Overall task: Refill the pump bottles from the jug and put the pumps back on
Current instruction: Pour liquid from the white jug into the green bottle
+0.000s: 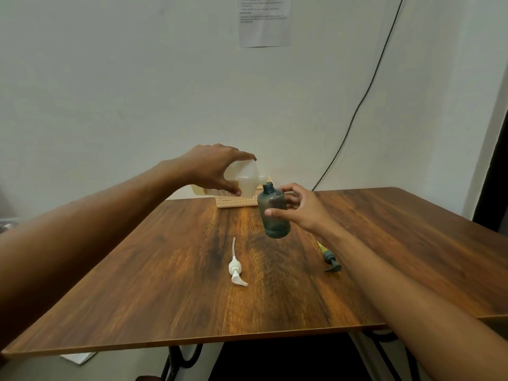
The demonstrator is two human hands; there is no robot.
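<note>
Tipping sideways above the far part of the surface [165, 270], the pale translucent jug [246, 177] was gripped by the left hand [217, 169], fingers [242, 156] curled over its top and thumb under its shoulder. Its short open spout pointed to the person's right and sat just above and beside the open neck of the blue-grey bottle [275, 218]. Whether liquid ran between them could not be told. The right hand [301, 211] held that bottle round its middle, thumb across the near face and the other fingers wrapped behind. The bottle leaned slightly with its neck toward the jug, pump off. Whether its base rested on the wood could not be told. A white pump [236, 269] lay flat on the surface nearer the person, left of the bottle, dip tube pointing toward the far edge and nozzle toward the near edge. A dark pump [331, 262] lay to the right of it, well apart, its yellowish tube partly hidden behind the right forearm. A peach perforated basket [236, 202] stood at the far edge against the wall, behind jug and bottle. On the wall hung a printed sheet [264, 23], its text too small to read, and a dark cable [357, 105] ran down toward the far edge.
</note>
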